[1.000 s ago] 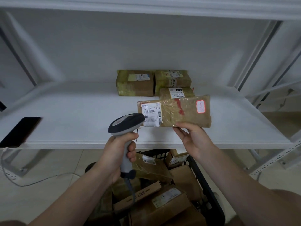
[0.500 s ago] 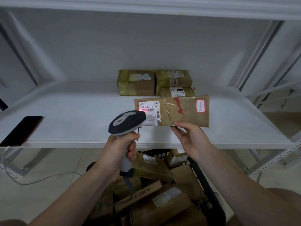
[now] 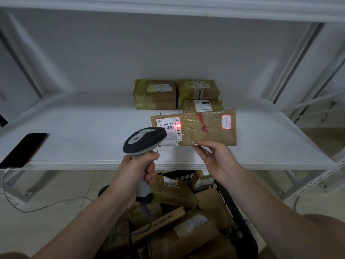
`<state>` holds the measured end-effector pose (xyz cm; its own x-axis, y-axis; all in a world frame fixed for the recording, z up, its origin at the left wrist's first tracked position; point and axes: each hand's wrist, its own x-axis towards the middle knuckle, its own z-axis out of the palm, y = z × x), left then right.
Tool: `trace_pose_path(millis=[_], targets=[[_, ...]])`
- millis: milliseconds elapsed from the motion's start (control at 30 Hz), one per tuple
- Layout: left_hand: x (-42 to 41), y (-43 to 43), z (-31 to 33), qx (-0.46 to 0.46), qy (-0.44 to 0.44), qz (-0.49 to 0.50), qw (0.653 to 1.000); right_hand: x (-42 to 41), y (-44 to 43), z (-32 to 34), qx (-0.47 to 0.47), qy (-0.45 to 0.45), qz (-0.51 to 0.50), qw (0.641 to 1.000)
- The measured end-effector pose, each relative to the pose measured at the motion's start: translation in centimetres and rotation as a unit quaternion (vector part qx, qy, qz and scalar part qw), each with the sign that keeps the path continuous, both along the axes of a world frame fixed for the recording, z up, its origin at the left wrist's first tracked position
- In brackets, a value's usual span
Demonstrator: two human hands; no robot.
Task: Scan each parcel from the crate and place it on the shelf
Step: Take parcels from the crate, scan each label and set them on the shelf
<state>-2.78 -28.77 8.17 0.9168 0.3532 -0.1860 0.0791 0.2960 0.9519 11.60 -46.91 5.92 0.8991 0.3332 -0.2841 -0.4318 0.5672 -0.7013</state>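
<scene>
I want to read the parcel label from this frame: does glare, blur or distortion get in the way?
Head view: dim, sharp at centre; red light from the scanner tints the right edge of the label on the held parcel, large digits legible. Head view: wide lens bows the shelf; the crate lies in shadow.

The white label (image 3: pixel 169 132) on the held parcel (image 3: pixel 211 129) reads "502 602-12 815" above a barcode. A flat box (image 3: pixel 158 224) in the crate (image 3: pixel 236 214) is printed "AI LIAN". A small parcel (image 3: pixel 202 106) on the shelf (image 3: pixel 89 139) shows "010".
</scene>
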Motion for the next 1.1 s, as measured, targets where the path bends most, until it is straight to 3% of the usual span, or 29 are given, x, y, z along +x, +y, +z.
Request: trace_pose_path(millis=[500,1100], targets=[[-0.1,0.0,0.1,-0.003,-0.013,-0.007,1.0,0.3,-0.1,-0.4,-0.012,-0.008,0.0,1.0],[0.2,0.0,-0.4,-0.006,-0.005,-0.02,1.0,3.9,-1.7,-1.8,-0.206,-0.065,-0.049,0.975]])
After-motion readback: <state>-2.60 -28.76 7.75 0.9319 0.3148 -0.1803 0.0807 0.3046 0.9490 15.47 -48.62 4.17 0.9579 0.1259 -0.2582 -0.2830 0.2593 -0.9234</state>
